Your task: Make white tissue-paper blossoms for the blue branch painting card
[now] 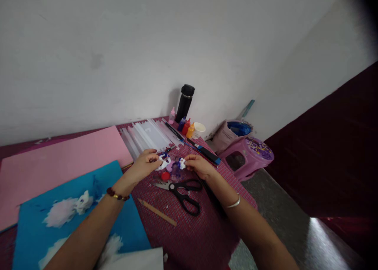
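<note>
"Nearest us, that left forearm [88, 222] slants up from the lower left of the frame, a beaded bracelet [118, 195] at its wrist. What's around it?"

"Farthest left, a pink board [59, 156]. Below it, a blue board [29, 222], partly hidden by the forearm, with fluffy white tufts [60, 213] on it. Some white sheet [141, 260] pokes in at the bottom edge."

"And the left hand [144, 164]?"

"Mid-frame, thumb and fingers pinching a crumpled white piece [163, 162] with purple-blue marks. Translucent strips [152, 134] lie just above that hand, and a flat wooden stick [156, 213] is lower down on the checked worktop [159, 238]."

"Then what, moving right?"

"Between the hands, a little paint palette [176, 169] with purplish wells, and a red blob [165, 176] at its lower left. Black-handled scissors [172, 186] lie open just below. Up behind stand a pink bottle [171, 116], a black flask [185, 102], three small paint bottles [186, 127] and a pale cup [199, 129]."

"Right hand [201, 165]?"

"Just right of the palette, fingertips pinching a small white-and-blue piece [182, 164]. There's a bangle [236, 202] on that wrist. Above the hand lies a blue-and-black cutter [206, 154]; beyond, right of centre, are a sack [221, 138] and a pink stool [233, 159]."
</note>
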`<state>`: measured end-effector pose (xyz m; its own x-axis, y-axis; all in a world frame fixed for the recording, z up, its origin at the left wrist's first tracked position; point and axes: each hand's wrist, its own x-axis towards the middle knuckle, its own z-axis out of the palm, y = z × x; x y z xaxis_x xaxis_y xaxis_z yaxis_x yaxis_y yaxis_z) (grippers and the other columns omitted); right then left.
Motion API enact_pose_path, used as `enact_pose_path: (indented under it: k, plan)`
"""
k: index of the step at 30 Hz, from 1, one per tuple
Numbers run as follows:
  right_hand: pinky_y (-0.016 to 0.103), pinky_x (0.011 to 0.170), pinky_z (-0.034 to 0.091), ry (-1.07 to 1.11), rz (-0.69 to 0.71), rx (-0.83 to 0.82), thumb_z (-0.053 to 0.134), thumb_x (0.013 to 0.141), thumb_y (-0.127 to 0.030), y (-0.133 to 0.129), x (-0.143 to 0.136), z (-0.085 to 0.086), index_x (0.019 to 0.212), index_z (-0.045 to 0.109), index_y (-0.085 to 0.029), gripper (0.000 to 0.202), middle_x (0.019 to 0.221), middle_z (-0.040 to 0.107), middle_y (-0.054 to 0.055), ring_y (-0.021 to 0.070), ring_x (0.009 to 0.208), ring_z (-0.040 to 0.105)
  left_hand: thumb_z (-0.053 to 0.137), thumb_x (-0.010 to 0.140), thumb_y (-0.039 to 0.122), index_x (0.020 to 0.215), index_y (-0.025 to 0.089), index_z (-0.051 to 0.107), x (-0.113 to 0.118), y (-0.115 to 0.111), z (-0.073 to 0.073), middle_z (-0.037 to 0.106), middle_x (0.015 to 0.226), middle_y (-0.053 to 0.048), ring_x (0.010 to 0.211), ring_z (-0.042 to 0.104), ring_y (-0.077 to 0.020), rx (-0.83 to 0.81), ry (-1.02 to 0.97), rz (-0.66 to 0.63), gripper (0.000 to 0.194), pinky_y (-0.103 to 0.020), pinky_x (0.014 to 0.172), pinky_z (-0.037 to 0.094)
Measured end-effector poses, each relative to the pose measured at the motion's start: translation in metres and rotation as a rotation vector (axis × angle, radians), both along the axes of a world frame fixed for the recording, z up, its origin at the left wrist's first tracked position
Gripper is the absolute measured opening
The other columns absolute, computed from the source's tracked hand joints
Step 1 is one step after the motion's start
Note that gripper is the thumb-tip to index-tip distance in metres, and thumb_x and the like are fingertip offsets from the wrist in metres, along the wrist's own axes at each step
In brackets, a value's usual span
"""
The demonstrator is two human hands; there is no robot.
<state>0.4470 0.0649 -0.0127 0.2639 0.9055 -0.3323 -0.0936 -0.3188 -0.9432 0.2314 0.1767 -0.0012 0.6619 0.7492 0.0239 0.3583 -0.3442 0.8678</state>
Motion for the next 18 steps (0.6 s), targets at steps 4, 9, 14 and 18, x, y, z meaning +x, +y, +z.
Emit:
enact_pose_path:
  k: [4, 9, 14, 18]
  plan:
    - [0.021, 0.049, 0.035, -0.017, -0.056, 0.111, 0.068, 0.058, -0.028, -0.001, -0.010, 0.014, 0.065, 0.060, -0.017, 0.015, 0.057, 0.058, -0.003, 0.0079, 0.048, 0.046, 0.055, 0.071, 0.036, 0.057, 0.018, 0.057, 0.002, -0.010, 0.010, 0.059, 0.082, -0.005, 0.082, 0.054, -0.0208, 0.069, 0.019, 0.010, 0.022, -0.030, 0.074, 0.040]
    - [0.025, 0.065, 0.043, -0.361, -0.027, 0.350, 0.062, 0.070, -0.019, 0.002, -0.042, 0.028, 0.073, 0.062, -0.020, 0.003, 0.070, 0.062, -0.001, 0.0134, 0.066, 0.055, 0.050, 0.074, 0.033, 0.058, 0.019, 0.049, 0.009, -0.030, 0.015, 0.046, 0.054, 0.003, 0.053, 0.042, -0.0141, 0.046, 0.034, 0.026, 0.021, -0.025, 0.050, 0.027]
    - [0.026, 0.066, 0.041, -0.816, 0.026, 0.444, 0.054, 0.073, -0.008, 0.005, -0.062, 0.032, 0.074, 0.062, -0.021, 0.015, 0.074, 0.060, 0.000, 0.0157, 0.072, 0.056, 0.048, 0.073, 0.029, 0.057, 0.019, 0.045, 0.012, -0.034, 0.009, 0.042, 0.054, 0.003, 0.055, 0.040, -0.0135, 0.057, -0.022, 0.090, 0.019, -0.024, 0.051, 0.025]
    - [0.026, 0.066, 0.041, -0.899, 0.011, 0.472, 0.054, 0.075, -0.007, 0.004, -0.066, 0.037, 0.072, 0.059, -0.021, 0.014, 0.074, 0.058, 0.001, 0.0163, 0.072, 0.055, 0.046, 0.074, 0.028, 0.058, 0.019, 0.046, 0.014, -0.035, 0.013, 0.046, 0.056, 0.002, 0.057, 0.042, -0.0139, 0.074, -0.072, 0.087, 0.018, -0.024, 0.052, 0.028]
